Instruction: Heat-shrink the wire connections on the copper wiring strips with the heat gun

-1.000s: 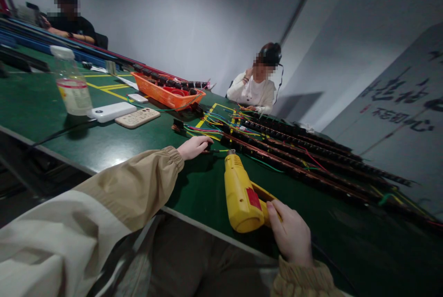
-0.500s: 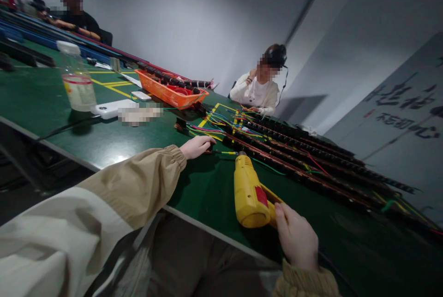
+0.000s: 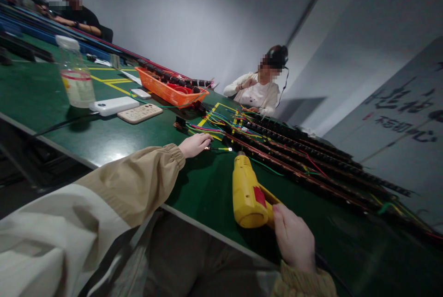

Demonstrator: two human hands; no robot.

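Note:
My right hand is wrapped around the handle of a yellow heat gun whose nozzle points away from me at a thin wire lying on the green table. My left hand rests on the table with its fingers pinched on the near end of that wire. Just beyond lie long dark rows of components strung with coloured wires.
An orange tray of dark parts, a plastic bottle, a white power bank and a remote control sit at the left. One person sits across the table, another at the far left.
The heat gun and my right hand have shifted slightly right and forward. My left hand stays on the wire. The person opposite lowered a hand from the head.

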